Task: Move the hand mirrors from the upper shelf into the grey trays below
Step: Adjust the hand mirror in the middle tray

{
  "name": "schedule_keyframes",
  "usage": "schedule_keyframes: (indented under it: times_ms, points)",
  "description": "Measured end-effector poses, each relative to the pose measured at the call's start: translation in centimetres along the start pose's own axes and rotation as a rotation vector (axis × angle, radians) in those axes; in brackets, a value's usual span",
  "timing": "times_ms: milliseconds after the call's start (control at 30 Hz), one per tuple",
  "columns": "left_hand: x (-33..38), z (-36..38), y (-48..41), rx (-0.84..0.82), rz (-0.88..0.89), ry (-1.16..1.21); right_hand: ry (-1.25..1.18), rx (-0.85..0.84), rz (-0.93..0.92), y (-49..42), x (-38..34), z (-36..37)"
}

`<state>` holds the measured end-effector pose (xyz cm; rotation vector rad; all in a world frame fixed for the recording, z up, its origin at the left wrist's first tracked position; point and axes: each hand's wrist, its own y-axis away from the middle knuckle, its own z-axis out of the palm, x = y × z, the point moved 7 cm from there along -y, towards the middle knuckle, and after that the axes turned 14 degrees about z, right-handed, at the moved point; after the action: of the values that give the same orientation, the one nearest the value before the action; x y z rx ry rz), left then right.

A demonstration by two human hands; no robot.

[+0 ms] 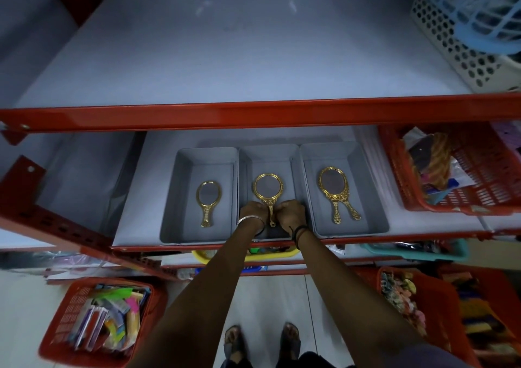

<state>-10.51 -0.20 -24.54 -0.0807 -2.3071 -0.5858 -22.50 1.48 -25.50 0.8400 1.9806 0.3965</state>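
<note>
Three grey trays stand side by side on the lower shelf: left tray (180, 170), middle tray (245, 164), right tray (363, 176). A small gold hand mirror (208, 195) lies in the left tray. Two gold mirrors (334, 185) lie stacked in the right tray, their handles splayed apart. A round gold mirror (267, 187) lies in the middle tray. My left hand (252, 212) and my right hand (291, 214) are curled on either side of its handle, fingers touching it. The upper shelf (239, 66) shows no mirrors.
Red shelf rails (253, 115) cross the view. A red basket (462, 170) of goods sits right of the trays. White and blue perforated baskets (462, 29) occupy the upper right. On the floor stand red baskets (98, 319) of packets; my feet show below.
</note>
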Motion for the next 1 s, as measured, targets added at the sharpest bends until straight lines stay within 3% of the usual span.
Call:
schedule_keyframes:
  times_ms: [167, 333, 433, 600, 800, 1000]
  points:
    - [2.8, -2.4, 0.0, 0.195, 0.063, 0.035, -0.127, 0.057, -0.051, -0.1, -1.0, -2.8]
    - [8.1, -2.6, -0.3, 0.311, 0.25, 0.147, -0.32, 0.094, -0.122, -0.1, -1.3, -8.1]
    - [10.9, 0.0, -0.3, 0.247, 0.306, 0.23, -0.379, 0.183, -0.081, -0.8, 0.8, -12.0]
    - [13.5, 5.2, -0.4, 0.1, 0.293, 0.147, 0.011, 0.384, 0.011, -2.2, 4.4, -16.7]
    - [14.1, 10.8, -1.9, -0.119, 0.193, -0.043, 0.297, 0.261, -0.034, -4.8, 6.5, -16.2]
    - [13.9, 12.1, -2.9, -0.137, 0.089, -0.037, 0.271, 0.2, -0.04, -6.4, 7.0, -15.3]
